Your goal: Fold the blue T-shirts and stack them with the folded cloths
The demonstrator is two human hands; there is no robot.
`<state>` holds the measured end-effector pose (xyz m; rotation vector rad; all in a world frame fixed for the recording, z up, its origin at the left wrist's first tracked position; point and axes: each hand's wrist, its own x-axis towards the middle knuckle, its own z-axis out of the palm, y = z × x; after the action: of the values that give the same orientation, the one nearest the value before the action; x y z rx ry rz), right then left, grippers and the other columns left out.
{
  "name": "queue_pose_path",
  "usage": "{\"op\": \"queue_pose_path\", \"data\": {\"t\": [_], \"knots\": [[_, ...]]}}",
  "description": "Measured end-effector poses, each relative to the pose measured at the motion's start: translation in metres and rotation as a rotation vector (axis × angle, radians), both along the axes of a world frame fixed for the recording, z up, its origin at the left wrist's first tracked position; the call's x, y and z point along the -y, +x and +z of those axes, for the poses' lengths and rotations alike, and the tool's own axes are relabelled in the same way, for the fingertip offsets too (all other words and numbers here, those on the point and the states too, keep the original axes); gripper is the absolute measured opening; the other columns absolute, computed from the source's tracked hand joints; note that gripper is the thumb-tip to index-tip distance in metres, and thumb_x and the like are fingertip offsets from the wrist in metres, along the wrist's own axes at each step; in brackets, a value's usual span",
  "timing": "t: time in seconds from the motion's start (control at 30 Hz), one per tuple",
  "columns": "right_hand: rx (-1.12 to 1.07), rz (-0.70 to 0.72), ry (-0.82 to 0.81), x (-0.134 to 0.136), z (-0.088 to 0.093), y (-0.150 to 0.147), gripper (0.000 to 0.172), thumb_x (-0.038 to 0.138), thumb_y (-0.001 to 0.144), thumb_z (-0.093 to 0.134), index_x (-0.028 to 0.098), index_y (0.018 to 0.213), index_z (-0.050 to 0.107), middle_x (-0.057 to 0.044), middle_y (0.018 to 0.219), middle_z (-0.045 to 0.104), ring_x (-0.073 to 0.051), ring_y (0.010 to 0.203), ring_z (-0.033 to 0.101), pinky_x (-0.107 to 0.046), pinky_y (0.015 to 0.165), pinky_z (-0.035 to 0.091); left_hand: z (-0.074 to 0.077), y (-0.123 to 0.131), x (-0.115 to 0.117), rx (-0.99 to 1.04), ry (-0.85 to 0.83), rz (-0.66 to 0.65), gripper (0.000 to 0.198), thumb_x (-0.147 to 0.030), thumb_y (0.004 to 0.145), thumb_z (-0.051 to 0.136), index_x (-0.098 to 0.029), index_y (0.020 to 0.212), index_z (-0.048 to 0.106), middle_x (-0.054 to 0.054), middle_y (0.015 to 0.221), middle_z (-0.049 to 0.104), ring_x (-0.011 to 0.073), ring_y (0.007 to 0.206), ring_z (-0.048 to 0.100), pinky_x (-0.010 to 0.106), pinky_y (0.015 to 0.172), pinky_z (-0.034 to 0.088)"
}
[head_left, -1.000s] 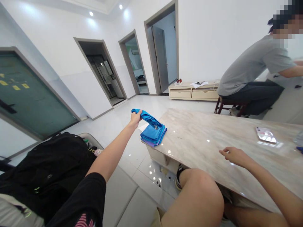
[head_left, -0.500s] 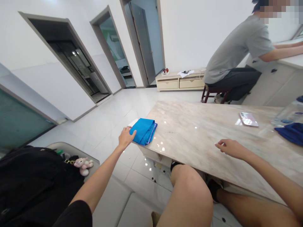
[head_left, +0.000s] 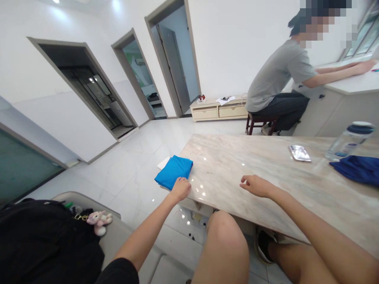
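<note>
Recording left hand point(head_left: 180, 188) flat on folded blue cloth point(head_left: 173, 171); right hand point(head_left: 257, 186) open, fingers loosely spread, over marble table point(head_left: 237, 156).

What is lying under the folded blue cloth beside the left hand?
A corner of white paper shows from under the folded blue cloth. The rest of the paper, and anything else beneath the cloth, is covered.

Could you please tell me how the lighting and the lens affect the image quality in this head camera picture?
In the head view, the wide lens slants the door frame and tips the whole room; the ceiling lights leave bright glints on the polished marble-patterned table top; the blue folded cloth looks sharp, with no obvious motion blur.
</note>
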<state>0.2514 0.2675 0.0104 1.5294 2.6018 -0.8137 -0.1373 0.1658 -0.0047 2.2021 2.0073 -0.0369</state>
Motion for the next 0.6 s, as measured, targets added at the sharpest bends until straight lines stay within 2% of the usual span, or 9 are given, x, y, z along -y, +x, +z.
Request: {"op": "queue_pose_path", "data": {"t": [0.03,0.1,0.17,0.23,0.33,0.43,0.5,0.6], "knots": [[-0.004,0.012,-0.004,0.005,0.007,-0.003,0.033,0.029,0.107,0.06,0.01,0.126,0.079,-0.02,0.117,0.082,-0.029,0.107,0.079,-0.034,0.093,0.055,0.012,0.014,0.012,0.016,0.001,0.008,0.031,-0.025,0.103,0.056,-0.023,0.118,0.084,0.017,0.131,0.08,0.0331,0.13,0.072,0.048,0.117,0.051],[-0.027,0.034,0.0,0.018,0.023,-0.006,0.036,0.028,0.107,0.06,0.009,0.133,0.076,-0.02,0.122,0.082,-0.029,0.111,0.078,-0.034,0.096,0.054,0.033,0.049,0.041,0.101,0.046,0.022,0.037,-0.034,0.11,0.048,-0.025,0.119,0.082,0.013,0.121,0.082,0.0292,0.115,0.077,0.041,0.103,0.058],[-0.082,0.039,0.018,0.034,0.041,-0.004,0.04,0.03,0.109,0.059,0.008,0.139,0.072,-0.02,0.127,0.08,-0.028,0.114,0.077,-0.033,0.098,0.053,0.043,0.093,0.075,0.323,0.126,-0.003,0.042,-0.042,0.113,0.043,-0.026,0.123,0.081,0.011,0.124,0.082,0.0272,0.116,0.076,0.039,0.102,0.059],[-0.144,0.006,0.06,0.055,0.059,0.005,0.042,0.033,0.111,0.056,0.009,0.142,0.07,-0.019,0.128,0.08,-0.027,0.114,0.077,-0.033,0.099,0.053,0.043,0.137,0.11,0.589,0.221,-0.05,0.042,-0.042,0.113,0.043,-0.028,0.129,0.079,0.01,0.134,0.079,0.0265,0.126,0.073,0.042,0.113,0.056],[-0.166,-0.139,0.159,0.1,0.073,0.029,0.041,0.035,0.113,0.052,0.012,0.142,0.069,-0.016,0.124,0.081,-0.028,0.112,0.076,-0.034,0.096,0.054,0.032,0.185,0.147,0.629,0.381,-0.027,0.041,-0.038,0.109,0.05,-0.027,0.141,0.074,0.011,0.155,0.067,0.0299,0.144,0.062,0.051,0.126,0.048],[-0.095,-0.322,0.307,0.163,0.063,0.058,0.037,0.033,0.114,0.047,0.013,0.134,0.072,-0.017,0.123,0.08,-0.029,0.115,0.075,-0.038,0.099,0.055,0.019,0.201,0.159,0.601,0.442,0.058,0.046,-0.039,0.109,0.049,-0.026,0.148,0.069,0.012,0.159,0.064,0.0312,0.147,0.06,0.054,0.127,0.047],[-0.062,-0.432,0.52,0.213,0.041,0.069,0.037,0.031,0.114,0.044,0.013,0.13,0.073,-0.02,0.13,0.077,-0.033,0.124,0.071,-0.044,0.107,0.054,0.013,0.202,0.158,0.599,0.448,0.061,0.049,-0.04,0.11,0.047,-0.025,0.152,0.066,0.012,0.162,0.061,0.0307,0.15,0.058,0.054,0.127,0.047],[-0.155,-0.572,0.907,0.289,-0.003,0.066,0.048,0.035,0.113,0.046,0.012,0.153,0.059,-0.022,0.153,0.065,-0.038,0.146,0.057,-0.057,0.12,0.048,0.008,0.202,0.16,0.581,0.457,-0.008,0.053,-0.039,0.111,0.045,-0.026,0.16,0.06,0.011,0.168,0.056,0.0298,0.158,0.05,0.053,0.131,0.044]]}}
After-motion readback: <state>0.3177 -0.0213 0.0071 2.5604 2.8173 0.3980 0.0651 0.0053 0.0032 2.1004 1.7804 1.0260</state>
